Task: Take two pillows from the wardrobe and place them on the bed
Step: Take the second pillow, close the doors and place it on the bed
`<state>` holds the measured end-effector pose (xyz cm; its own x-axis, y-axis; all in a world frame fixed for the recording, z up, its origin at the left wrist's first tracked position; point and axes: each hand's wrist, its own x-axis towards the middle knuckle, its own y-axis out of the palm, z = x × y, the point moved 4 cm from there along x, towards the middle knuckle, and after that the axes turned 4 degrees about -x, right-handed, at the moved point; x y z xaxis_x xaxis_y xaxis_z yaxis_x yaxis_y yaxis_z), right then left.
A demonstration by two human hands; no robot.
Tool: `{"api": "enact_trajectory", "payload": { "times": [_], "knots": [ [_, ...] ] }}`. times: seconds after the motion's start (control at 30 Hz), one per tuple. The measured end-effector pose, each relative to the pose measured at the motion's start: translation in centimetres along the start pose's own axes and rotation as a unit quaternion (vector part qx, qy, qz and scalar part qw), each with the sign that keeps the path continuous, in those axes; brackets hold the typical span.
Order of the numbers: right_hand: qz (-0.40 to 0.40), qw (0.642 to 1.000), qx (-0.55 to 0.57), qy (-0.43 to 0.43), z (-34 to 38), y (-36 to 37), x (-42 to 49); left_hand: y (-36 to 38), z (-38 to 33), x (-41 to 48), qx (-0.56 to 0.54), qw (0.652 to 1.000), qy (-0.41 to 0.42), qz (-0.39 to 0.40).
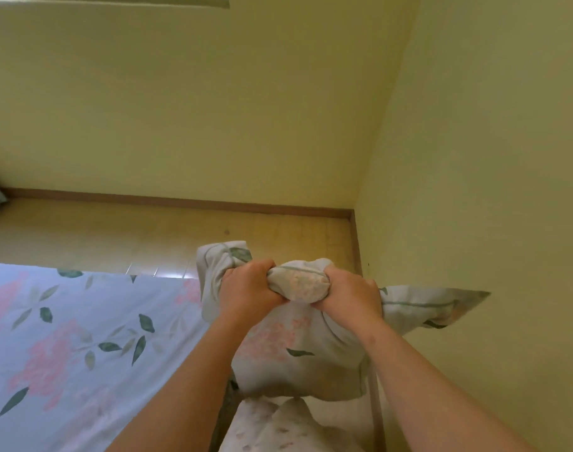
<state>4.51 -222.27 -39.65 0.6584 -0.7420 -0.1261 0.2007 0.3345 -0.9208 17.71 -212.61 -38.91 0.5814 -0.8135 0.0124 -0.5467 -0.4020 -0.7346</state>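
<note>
fingers of the left hand (247, 285) curl tight round a bunched fold of the pillow (298, 353), and the right hand (347, 293) grips the same top edge just beside it, so the cloth bulges out between the two fists. both forearms reach up from the bottom of the view. the pillow hangs below the hands in a pale case printed with pink flowers and green leaves; one corner sticks up to the left of the left hand, another stretches out to the right against the wall (490, 158). it is off the bed (66, 337), held just past the bed's right edge. the bed carries a sheet in the same flower print. beyond it lies a wooden floor (181, 230) with a brown skirting board (213, 203) below yellow walls.
</note>
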Motion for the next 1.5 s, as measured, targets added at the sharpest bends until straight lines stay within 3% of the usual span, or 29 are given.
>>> {"api": "enact_trajectory", "payload": {
  "times": [0.63,0.97,1.23,1.5],
  "knots": [
    [0.041,0.997,-0.049,-0.048,3.9,-1.9,33.1,-2.9,5.6,30.3,-0.017,0.997,-0.06,-0.037],
    [0.078,0.985,-0.064,-0.143,8.2,-0.6,46.9,-5.6,9.8,40.2,0.004,0.985,-0.135,-0.105],
    [0.144,0.95,-0.083,-0.265,10.7,-0.3,60.4,-6.3,12.3,49.7,0.026,0.954,-0.238,-0.18],
    [0.157,0.891,-0.072,-0.419,19.0,0.6,66.3,-9.6,15.3,50.9,-0.01,0.881,-0.38,-0.281]
  ]
}}
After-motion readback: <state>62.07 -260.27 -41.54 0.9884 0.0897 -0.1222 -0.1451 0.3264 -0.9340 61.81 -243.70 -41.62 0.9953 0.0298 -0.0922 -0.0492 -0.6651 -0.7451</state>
